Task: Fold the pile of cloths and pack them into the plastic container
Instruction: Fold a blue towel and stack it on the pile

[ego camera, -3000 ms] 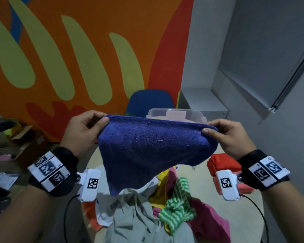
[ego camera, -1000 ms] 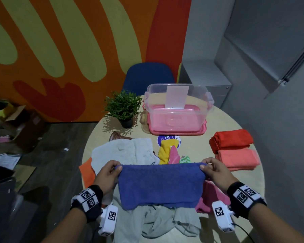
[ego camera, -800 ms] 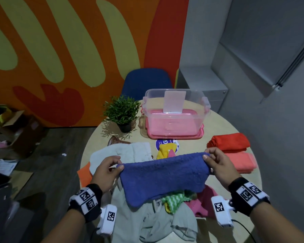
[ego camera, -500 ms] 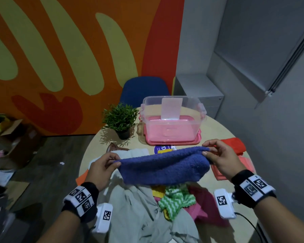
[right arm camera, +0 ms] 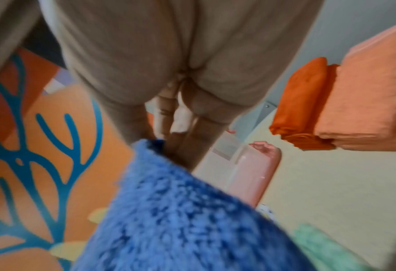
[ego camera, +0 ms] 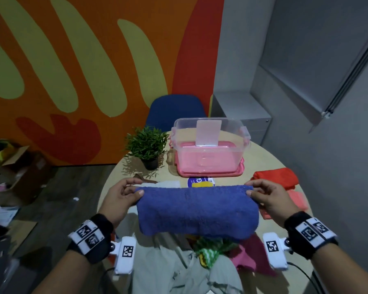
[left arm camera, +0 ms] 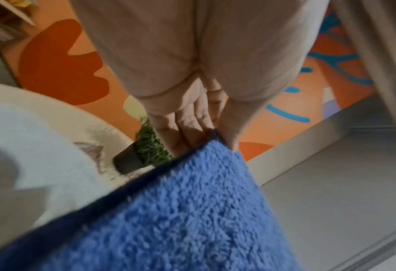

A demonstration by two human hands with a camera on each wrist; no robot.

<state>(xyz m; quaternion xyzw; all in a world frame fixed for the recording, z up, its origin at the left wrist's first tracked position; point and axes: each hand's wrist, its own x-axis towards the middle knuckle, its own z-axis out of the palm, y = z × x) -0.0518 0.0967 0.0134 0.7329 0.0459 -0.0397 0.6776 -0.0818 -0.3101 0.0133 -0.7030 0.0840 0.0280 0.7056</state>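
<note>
A blue terry cloth (ego camera: 197, 211) hangs doubled over in the air above the pile of loose cloths (ego camera: 196, 264). My left hand (ego camera: 123, 195) pinches its left top corner and my right hand (ego camera: 263, 195) pinches the right one. The left wrist view shows the thumb and fingers (left arm camera: 187, 135) clamped on the blue cloth (left arm camera: 181, 210). In the right wrist view the same pinch holds the blue cloth (right arm camera: 181, 210). The clear plastic container (ego camera: 210, 145) stands open on its pink lid at the far side of the round table (ego camera: 270, 164).
Folded red (ego camera: 274, 179) and salmon cloths (ego camera: 297, 200) lie stacked at the table's right edge. A small potted plant (ego camera: 148, 145) stands left of the container. A blue chair (ego camera: 175, 111) is behind the table. Cardboard boxes (ego camera: 15, 166) sit on the floor at left.
Both hands lifted the blue cloth's top edge forward and away, then drew it back, so it now hangs folded in half above the pile. Both pinches held throughout.
</note>
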